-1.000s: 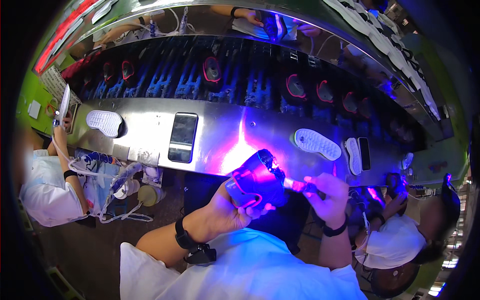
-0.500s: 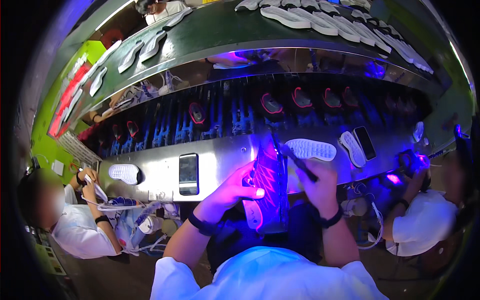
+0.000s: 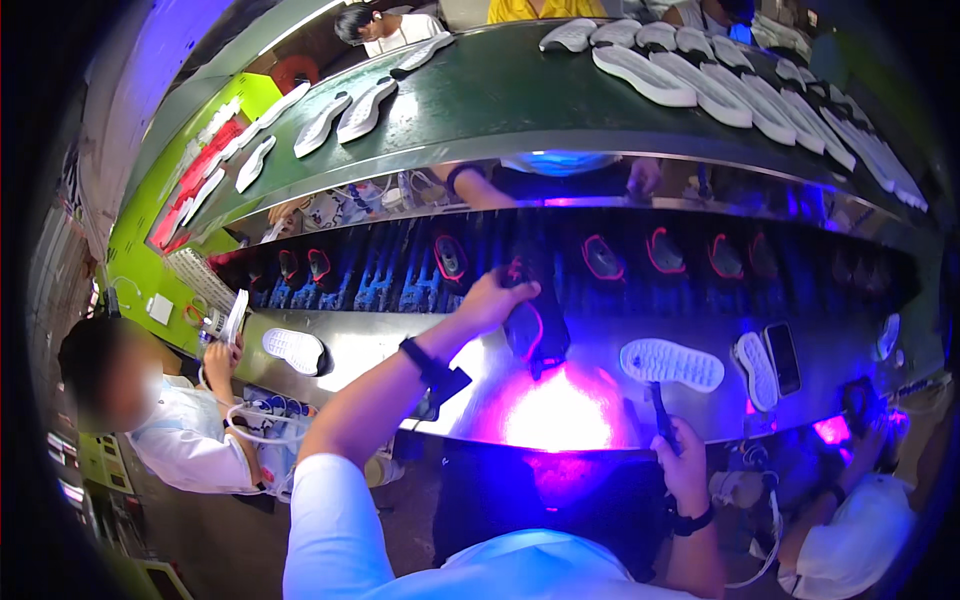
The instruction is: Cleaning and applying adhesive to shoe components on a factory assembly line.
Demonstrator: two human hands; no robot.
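Note:
My left hand (image 3: 493, 302), its arm stretched forward, grips a dark shoe upper (image 3: 524, 330) whose edge line glows pink. The upper is over the near edge of the slatted conveyor (image 3: 400, 275); whether it rests there I cannot tell. A slim dark brush (image 3: 660, 412) is in my closed right hand (image 3: 684, 460), at the near edge of the metal bench (image 3: 480, 400). The brush's upper end is beside a white shoe sole (image 3: 672, 365) lying tread up. Purple light makes a bright patch on the bench between my hands.
Several dark uppers with pink outlines, such as one upper (image 3: 451, 258), stand along the conveyor. A second sole (image 3: 755, 370) lies beside a phone (image 3: 783, 357). More white soles (image 3: 705, 88) cover the green belt (image 3: 480, 95). Co-workers sit left and right (image 3: 170, 420).
My left hand has carried the shoe upper forward from above my lap to the conveyor. My right hand with the brush has drawn back toward me, and the view has shifted.

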